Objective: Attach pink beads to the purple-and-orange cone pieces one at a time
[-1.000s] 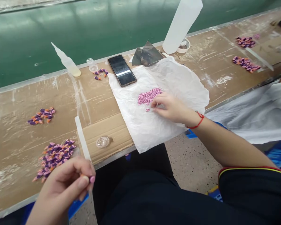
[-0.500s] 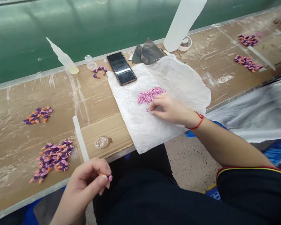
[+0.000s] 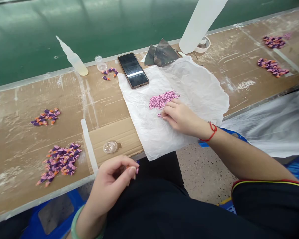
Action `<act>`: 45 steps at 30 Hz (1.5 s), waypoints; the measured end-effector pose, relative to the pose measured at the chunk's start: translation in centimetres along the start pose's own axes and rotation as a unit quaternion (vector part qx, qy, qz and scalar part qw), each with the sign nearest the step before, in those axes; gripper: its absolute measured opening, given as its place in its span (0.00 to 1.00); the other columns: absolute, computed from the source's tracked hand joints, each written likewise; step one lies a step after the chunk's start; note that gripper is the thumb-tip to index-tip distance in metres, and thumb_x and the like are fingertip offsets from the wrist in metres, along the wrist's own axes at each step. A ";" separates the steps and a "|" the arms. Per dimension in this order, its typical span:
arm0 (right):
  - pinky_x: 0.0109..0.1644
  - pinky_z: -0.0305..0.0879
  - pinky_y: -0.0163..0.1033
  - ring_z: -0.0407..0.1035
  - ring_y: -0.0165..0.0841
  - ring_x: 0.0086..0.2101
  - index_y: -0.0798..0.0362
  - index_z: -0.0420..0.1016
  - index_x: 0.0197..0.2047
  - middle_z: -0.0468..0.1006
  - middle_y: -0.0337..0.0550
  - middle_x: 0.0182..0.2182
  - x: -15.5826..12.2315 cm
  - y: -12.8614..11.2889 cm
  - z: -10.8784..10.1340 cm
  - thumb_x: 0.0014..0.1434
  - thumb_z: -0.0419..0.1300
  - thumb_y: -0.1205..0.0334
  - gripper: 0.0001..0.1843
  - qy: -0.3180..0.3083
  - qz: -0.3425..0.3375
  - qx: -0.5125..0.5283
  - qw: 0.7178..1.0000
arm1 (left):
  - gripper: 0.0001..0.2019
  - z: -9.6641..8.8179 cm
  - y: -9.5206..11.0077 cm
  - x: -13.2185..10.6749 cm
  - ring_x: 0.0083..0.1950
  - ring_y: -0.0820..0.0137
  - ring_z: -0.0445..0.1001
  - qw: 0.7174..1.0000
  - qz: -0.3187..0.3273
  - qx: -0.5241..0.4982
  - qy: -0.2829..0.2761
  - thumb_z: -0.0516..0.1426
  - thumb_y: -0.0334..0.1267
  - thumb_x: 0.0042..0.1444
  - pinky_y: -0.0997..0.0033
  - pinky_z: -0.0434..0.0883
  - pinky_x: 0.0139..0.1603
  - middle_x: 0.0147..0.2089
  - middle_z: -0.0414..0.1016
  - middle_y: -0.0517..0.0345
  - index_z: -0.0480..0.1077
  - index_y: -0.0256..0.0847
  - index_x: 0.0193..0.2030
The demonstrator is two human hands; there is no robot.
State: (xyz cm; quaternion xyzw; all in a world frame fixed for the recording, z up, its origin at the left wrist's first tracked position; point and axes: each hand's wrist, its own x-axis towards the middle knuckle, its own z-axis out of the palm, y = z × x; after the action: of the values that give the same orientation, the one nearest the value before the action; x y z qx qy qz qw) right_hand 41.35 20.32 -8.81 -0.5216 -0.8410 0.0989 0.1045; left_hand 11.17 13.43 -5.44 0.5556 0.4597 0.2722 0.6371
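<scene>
Near the table's front edge, my left hand pinches a small pink-and-orange piece between thumb and fingers; most of it is hidden. My right hand rests on a crumpled white paper sheet, fingertips pinched together at the lower edge of a heap of tiny pink bits. A few bits lie loose by these fingertips; whether one is between them I cannot make out. A small clear round dish sits on the cardboard between my hands.
To the left lie a larger pile and a smaller pile of purple, pink and orange pieces. Behind are a nozzle bottle, a phone and a tape roll. More piles lie at far right.
My left hand has moved right and up with the small piece. My right hand stays at the pink bits, its fingers drawn closer together. The view has shifted slightly.
</scene>
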 end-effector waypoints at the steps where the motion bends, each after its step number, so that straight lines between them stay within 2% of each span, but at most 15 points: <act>1: 0.46 0.60 0.47 0.61 0.41 0.37 0.52 0.65 0.32 0.73 0.50 0.33 -0.2 -0.3 -0.1 0.65 0.50 0.69 0.10 0.007 -0.004 0.010 1.000 | 0.09 0.5 0.2 0.6 0.22 0.77 0.67 1.000 0.019 0.021 0.007 0.61 0.38 0.61 0.80 0.64 0.22 0.24 0.75 0.58 0.79 0.39 0.32; 6: 0.44 0.60 0.43 0.61 0.38 0.36 0.51 0.61 0.33 0.70 0.44 0.32 -1.1 -4.0 -2.3 0.65 0.52 0.73 0.10 0.037 -0.092 0.113 0.989 | 0.08 3.4 1.4 3.5 0.26 0.73 0.73 0.987 0.113 0.107 0.048 0.58 0.33 0.60 0.77 0.69 0.28 0.26 0.77 0.57 0.77 0.36 0.32; 9: 0.44 0.60 0.43 0.60 0.37 0.36 0.51 0.61 0.34 0.69 0.44 0.32 -1.4 -6.2 -3.6 0.65 0.52 0.75 0.10 0.033 -0.122 0.138 0.982 | 0.07 4.3 1.6 4.5 0.24 0.74 0.71 0.984 0.131 0.117 0.039 0.58 0.33 0.60 0.75 0.68 0.27 0.25 0.74 0.59 0.76 0.36 0.32; 12: 0.43 0.61 0.44 0.60 0.38 0.36 0.53 0.64 0.35 0.69 0.46 0.33 -1.6 -7.4 -4.1 0.64 0.51 0.76 0.09 0.025 -0.135 0.138 0.981 | 0.07 4.4 1.6 4.6 0.24 0.74 0.70 0.984 0.134 0.113 0.033 0.57 0.33 0.61 0.75 0.67 0.26 0.25 0.74 0.59 0.76 0.36 0.33; 19: 0.43 0.63 0.47 0.60 0.39 0.36 0.57 0.67 0.35 0.70 0.49 0.33 -1.9 -8.4 -3.7 0.63 0.51 0.77 0.09 0.019 -0.149 0.111 0.982 | 0.10 4.2 1.4 4.0 0.24 0.73 0.68 0.986 0.141 0.084 0.014 0.56 0.35 0.61 0.73 0.65 0.25 0.24 0.71 0.59 0.73 0.36 0.30; 24: 0.42 0.63 0.47 0.61 0.39 0.35 0.57 0.68 0.34 0.71 0.50 0.32 -1.8 -8.9 -3.7 0.62 0.49 0.78 0.10 0.025 -0.152 0.089 0.984 | 0.10 4.1 1.4 3.8 0.23 0.74 0.66 0.984 0.147 0.100 0.016 0.56 0.35 0.61 0.74 0.62 0.24 0.23 0.70 0.60 0.72 0.36 0.29; 27: 0.41 0.63 0.44 0.62 0.36 0.34 0.56 0.67 0.33 0.72 0.47 0.31 -1.7 -9.4 -3.9 0.63 0.51 0.75 0.09 0.038 -0.131 0.141 0.981 | 0.09 3.9 1.4 3.6 0.22 0.75 0.64 0.987 0.139 0.078 0.033 0.56 0.35 0.59 0.75 0.62 0.23 0.22 0.68 0.61 0.71 0.37 0.28; 29: 0.39 0.64 0.41 0.64 0.33 0.33 0.54 0.66 0.33 0.72 0.43 0.30 -1.6 -9.8 -4.2 0.64 0.53 0.72 0.08 0.040 -0.091 0.202 0.974 | 0.09 3.6 1.4 3.3 0.22 0.75 0.64 0.990 0.127 0.047 0.041 0.57 0.37 0.58 0.75 0.63 0.22 0.22 0.67 0.62 0.70 0.38 0.28; 34: 0.32 0.63 0.34 0.65 0.28 0.27 0.52 0.66 0.30 0.72 0.36 0.25 -1.3 -10.9 -4.4 0.60 0.57 0.70 0.07 0.003 -0.002 0.308 0.952 | 0.08 2.9 1.4 2.5 0.22 0.74 0.66 0.992 0.112 0.022 0.046 0.57 0.37 0.58 0.75 0.64 0.23 0.23 0.69 0.61 0.69 0.39 0.28; 39: 0.31 0.62 0.33 0.64 0.27 0.26 0.52 0.66 0.28 0.71 0.35 0.23 -0.7 -11.6 -4.0 0.57 0.57 0.69 0.07 -0.013 -0.002 0.326 0.945 | 0.08 2.3 1.3 2.0 0.23 0.74 0.68 0.993 0.112 0.021 0.041 0.58 0.37 0.57 0.74 0.65 0.24 0.23 0.71 0.61 0.69 0.39 0.28; 45: 0.30 0.61 0.31 0.62 0.26 0.26 0.52 0.64 0.28 0.69 0.34 0.24 0.1 -12.6 -4.1 0.57 0.56 0.71 0.08 -0.018 -0.047 0.327 0.944 | 0.09 0.9 1.4 0.7 0.24 0.73 0.70 0.992 0.112 -0.043 0.048 0.60 0.39 0.59 0.74 0.68 0.25 0.25 0.73 0.59 0.72 0.39 0.30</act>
State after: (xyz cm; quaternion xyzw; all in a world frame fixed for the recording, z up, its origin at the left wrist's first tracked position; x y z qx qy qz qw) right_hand 31.65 15.14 -1.39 -0.4170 -0.7878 0.3726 0.2582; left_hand 12.54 13.99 -4.31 0.5618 0.4126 0.3881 0.6029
